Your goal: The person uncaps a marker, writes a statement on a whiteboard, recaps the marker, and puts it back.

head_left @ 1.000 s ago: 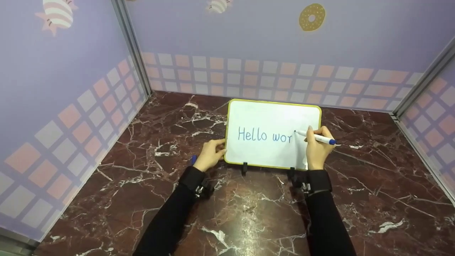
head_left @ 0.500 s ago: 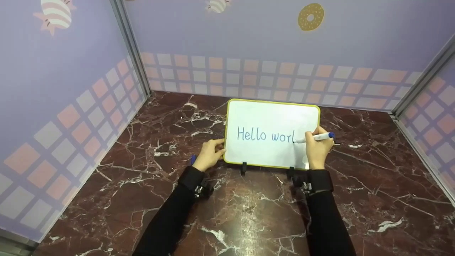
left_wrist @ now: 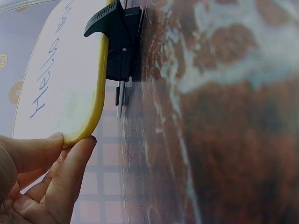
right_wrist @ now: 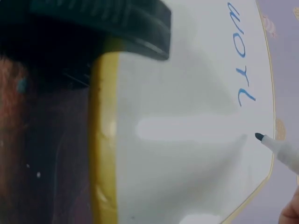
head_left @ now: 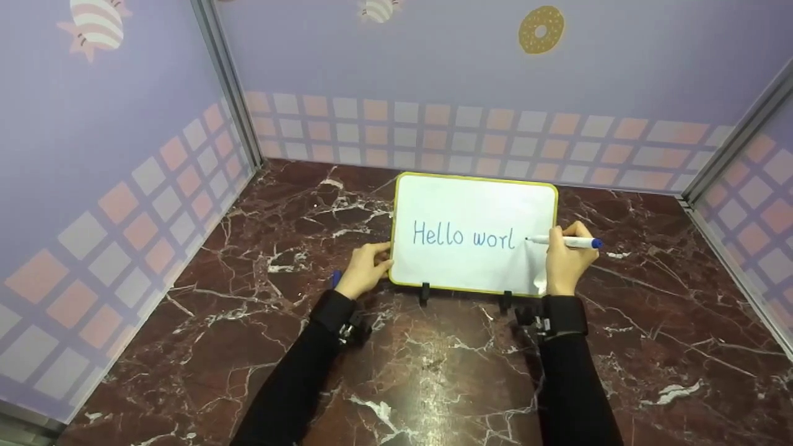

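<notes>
A whiteboard (head_left: 464,204) with a yellow rim leans back on a black stand (head_left: 425,293). Blue handwriting on it reads "Hello worl". My left hand (head_left: 365,269) pinches the board's lower left corner between thumb and fingers, seen close in the left wrist view, where the hand (left_wrist: 51,172) is at lower left. With my right hand (head_left: 567,266) I grip a white marker with a blue end (head_left: 579,242). Its dark tip points left, just right of the "l". In the right wrist view the marker (right_wrist: 282,151) seems slightly off the surface, its shadow beside the tip.
Under the board lies a dark red marbled tabletop (head_left: 433,371). A small blue object (head_left: 336,279), mostly hidden, lies behind my left wrist. Patterned lilac panels (head_left: 396,74) enclose the table at the back and both sides.
The letter "l" has appeared after "wor". My right hand moved down with the marker, then rightward and slightly up, away from the "l". The left hand keeps its place on the corner.
</notes>
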`<state>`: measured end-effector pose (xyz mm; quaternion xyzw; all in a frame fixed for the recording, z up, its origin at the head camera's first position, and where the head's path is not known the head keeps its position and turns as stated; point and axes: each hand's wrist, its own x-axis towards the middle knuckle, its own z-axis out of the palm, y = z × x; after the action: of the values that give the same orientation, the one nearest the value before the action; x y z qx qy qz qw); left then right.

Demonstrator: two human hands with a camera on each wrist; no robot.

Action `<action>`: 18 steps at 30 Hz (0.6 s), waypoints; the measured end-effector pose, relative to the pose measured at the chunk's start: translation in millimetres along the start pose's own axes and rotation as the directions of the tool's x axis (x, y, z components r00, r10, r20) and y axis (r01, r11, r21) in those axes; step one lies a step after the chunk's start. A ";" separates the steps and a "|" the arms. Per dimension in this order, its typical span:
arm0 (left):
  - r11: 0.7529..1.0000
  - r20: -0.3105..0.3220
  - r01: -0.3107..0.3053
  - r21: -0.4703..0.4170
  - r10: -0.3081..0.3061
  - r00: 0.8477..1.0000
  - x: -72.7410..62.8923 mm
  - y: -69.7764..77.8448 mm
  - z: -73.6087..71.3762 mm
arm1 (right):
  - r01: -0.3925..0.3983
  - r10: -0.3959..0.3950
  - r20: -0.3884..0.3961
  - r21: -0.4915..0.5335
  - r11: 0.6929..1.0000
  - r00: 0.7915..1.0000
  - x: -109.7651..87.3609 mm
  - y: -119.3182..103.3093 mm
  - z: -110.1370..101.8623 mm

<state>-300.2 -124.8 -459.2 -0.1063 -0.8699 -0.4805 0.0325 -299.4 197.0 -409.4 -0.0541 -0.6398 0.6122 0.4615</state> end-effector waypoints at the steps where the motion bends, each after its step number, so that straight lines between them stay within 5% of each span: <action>1: 1.000 0.001 -0.002 -0.001 0.002 1.000 -0.1 0.2 -0.2 | -0.001 0.001 0.000 -0.015 1.000 1.000 -0.1 -0.1 0.1; 18: 1.000 -0.007 -0.008 -0.001 0.008 1.000 -0.2 1.4 -0.4 | 0.026 -0.014 0.091 -0.129 0.991 0.996 -1.2 -5.4 0.0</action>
<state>-299.8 -124.5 -457.8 -0.1084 -0.8690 -0.4813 0.0374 -296.0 194.9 -405.5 -0.0501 -0.6987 0.5665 0.4340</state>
